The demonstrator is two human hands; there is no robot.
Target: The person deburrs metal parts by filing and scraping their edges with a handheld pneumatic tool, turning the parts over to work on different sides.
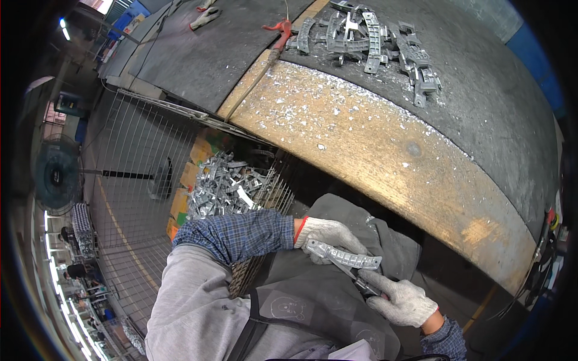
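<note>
Over my lap, my left hand (332, 234), in a white knit glove with a red cuff, grips a curved, ribbed silver metal casting (346, 257). Its fingers wrap behind the part, so the fingertips are hidden. My right hand (400, 301), gloved too, is closed around a hand tool (366, 286) with a dark body and a thin metal end. That end reaches the underside of the casting; I cannot tell whether they touch. More castings of a similar kind lie in a pile (370, 39) on the black mat at the far side of the bench.
Metal flakes litter the bench's wooden edge (355, 120). Red-handled pliers or clamp (280, 31) and a hose lie near the pile. To my left, a wire basket (278, 191) holds heaped castings (226, 186), beside a wire mesh panel (129, 174). Another glove (205, 18) lies far left.
</note>
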